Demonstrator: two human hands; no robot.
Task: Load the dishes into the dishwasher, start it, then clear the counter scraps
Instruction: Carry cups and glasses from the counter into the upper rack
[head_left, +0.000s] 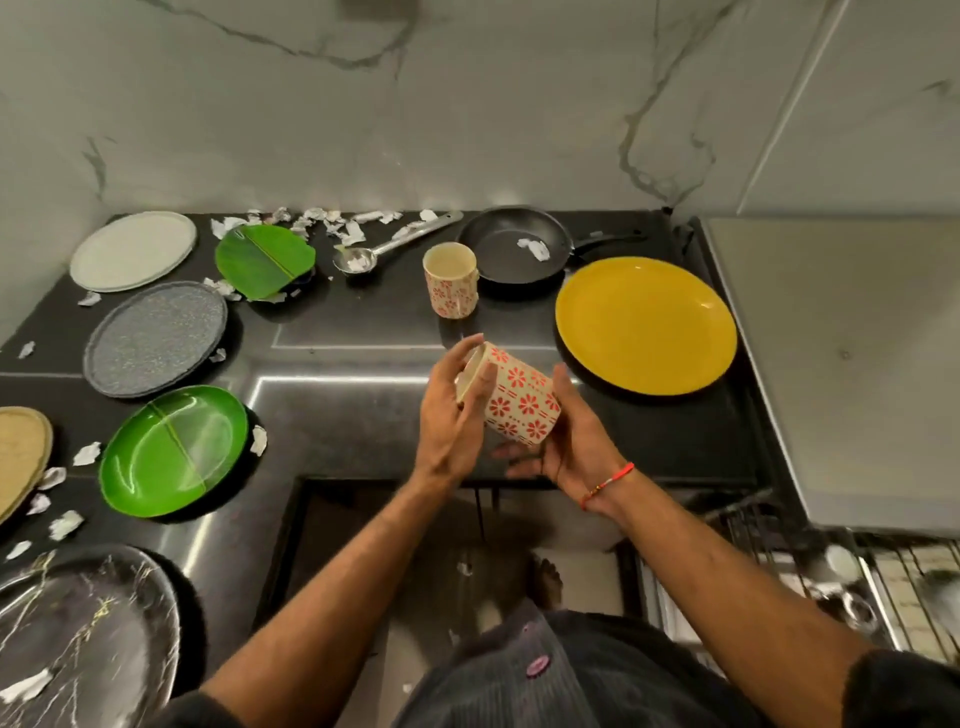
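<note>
A cream cup with red flowers (522, 402) lies tilted between both hands above the counter's front edge. My left hand (452, 410) grips its open rim end, and my right hand (566, 441) cups its base from below. A second matching cup (451, 280) stands upright on the black counter (363, 322). Around it lie a yellow plate (645, 325), a black frying pan (514, 244), a steel ladle (384, 249), two green plates (174, 452) (265, 260), a grey speckled plate (156, 338) and a pale plate (132, 249). The dishwasher rack (893, 587) shows at lower right.
Torn paper scraps (332, 221) litter the back and left of the counter; one piece lies in the pan. A black marbled plate (88, 634) and a tan plate (21, 457) sit at the left edge. A grey appliance top (852, 353) stands to the right.
</note>
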